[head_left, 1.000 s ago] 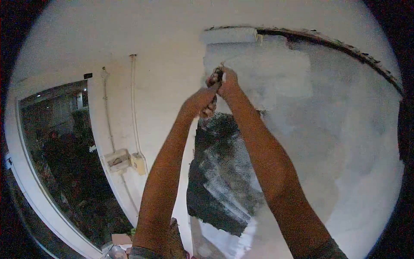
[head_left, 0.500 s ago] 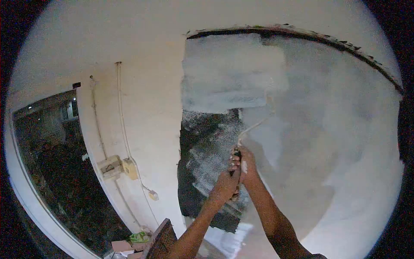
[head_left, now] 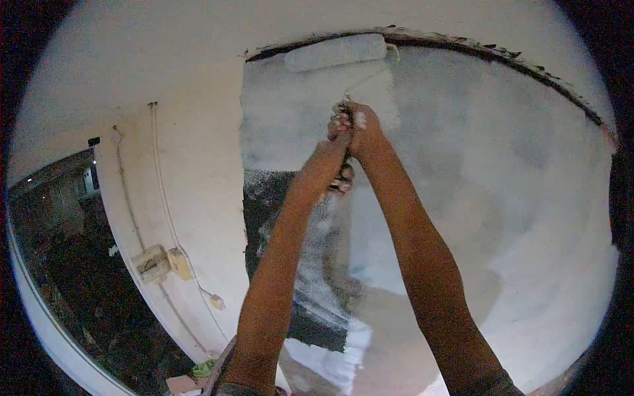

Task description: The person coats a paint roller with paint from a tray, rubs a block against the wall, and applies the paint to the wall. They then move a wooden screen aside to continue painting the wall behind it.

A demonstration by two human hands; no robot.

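Observation:
Both hands grip a paint roller (head_left: 337,53), raised against the wall. Its white, paint-loaded sleeve lies almost level near the dark upper edge line, and a thin bent wire frame runs down to the handle. My right hand (head_left: 364,127) is closed around the handle's upper part, with white paint on its skin. Just below and to the left, my left hand (head_left: 331,153) is closed on the same handle, most of which the fingers hide. Behind them, the wall has a wet pale-grey painted area (head_left: 290,125) above a black patch (head_left: 267,198) streaked with white.
A dark doorway or window opening (head_left: 79,264) with a white frame stands at left. Beside it are an electrical box (head_left: 152,263), a yellowish box (head_left: 179,263) and a wall-mounted conduit (head_left: 158,171). Low down lie green material (head_left: 203,368) and pinkish pieces (head_left: 181,383).
My hands have moved up the wall with the roller, whose sleeve went from mid-wall to near the dark top line. The view has shifted slightly rightward.

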